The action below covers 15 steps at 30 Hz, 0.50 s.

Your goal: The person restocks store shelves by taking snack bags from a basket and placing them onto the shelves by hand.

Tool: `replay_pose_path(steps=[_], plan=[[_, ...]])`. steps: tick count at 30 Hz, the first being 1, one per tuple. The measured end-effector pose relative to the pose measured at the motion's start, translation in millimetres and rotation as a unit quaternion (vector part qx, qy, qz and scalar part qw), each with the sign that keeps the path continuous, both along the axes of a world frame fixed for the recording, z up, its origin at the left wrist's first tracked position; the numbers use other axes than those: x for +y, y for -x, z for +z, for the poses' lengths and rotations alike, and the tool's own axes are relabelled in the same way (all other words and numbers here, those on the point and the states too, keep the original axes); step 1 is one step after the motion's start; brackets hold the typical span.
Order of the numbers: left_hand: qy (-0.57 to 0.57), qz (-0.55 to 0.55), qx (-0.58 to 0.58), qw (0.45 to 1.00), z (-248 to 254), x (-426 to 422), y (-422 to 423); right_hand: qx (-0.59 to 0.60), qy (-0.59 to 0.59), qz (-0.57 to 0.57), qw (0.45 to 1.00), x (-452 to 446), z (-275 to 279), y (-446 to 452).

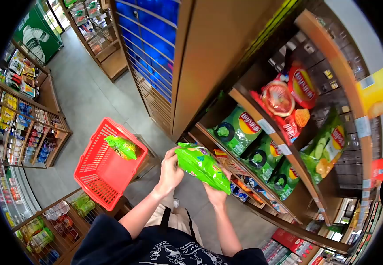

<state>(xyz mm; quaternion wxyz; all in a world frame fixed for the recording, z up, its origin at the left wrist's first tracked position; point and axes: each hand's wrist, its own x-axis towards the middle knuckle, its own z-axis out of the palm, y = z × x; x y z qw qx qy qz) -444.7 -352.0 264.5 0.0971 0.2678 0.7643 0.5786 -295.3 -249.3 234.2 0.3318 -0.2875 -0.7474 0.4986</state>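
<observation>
A bright green snack bag [200,165] is held in front of my body between both hands. My left hand [171,171] is closed on the bag's left end, with the fingers curled in. At the other end, my right hand [218,192] grips the lower right edge, its fingers partly hidden behind the bag. To the left of my hands is a red shopping basket [112,176], resting on what looks like a low wooden stand. Inside it, a smaller-looking green snack bag [121,148] leans toward the far side.
On my right, a wooden shelf [266,126] carries green chip bags [240,130], red chip bags [303,86] and a cucumber-pictured chip bag [328,143]. A brown panel [209,53] rises ahead. Racks of packaged goods [28,123] line the left, across a grey floor [79,84].
</observation>
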Motion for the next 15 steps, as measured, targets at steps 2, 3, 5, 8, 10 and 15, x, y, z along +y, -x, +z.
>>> replay_pose_path(steps=[2,3,5,8,10,15], plan=[[-0.028,0.003,0.009,1.000,-36.5,8.0,-3.3,0.016,0.028,-0.006,0.999,5.7,-17.4,-0.9],[-0.063,0.011,0.021,0.998,-55.9,11.7,-6.1,0.009,0.034,-0.013,0.999,7.9,-21.1,-1.9],[-0.087,0.028,0.022,0.996,-80.9,19.5,-11.2,0.009,-0.088,0.010,0.996,14.2,-29.1,1.6],[-0.203,0.015,0.063,0.977,-119.7,25.2,-8.9,0.045,-0.097,0.015,0.994,13.9,-68.0,-9.2],[-0.239,0.028,0.054,0.969,-141.2,22.4,-8.9,0.051,-0.129,0.022,0.990,9.3,-92.6,-11.0],[-0.254,0.012,0.270,0.929,-221.3,23.5,4.6,0.180,-0.189,0.077,0.962,21.2,-168.9,-13.4]])
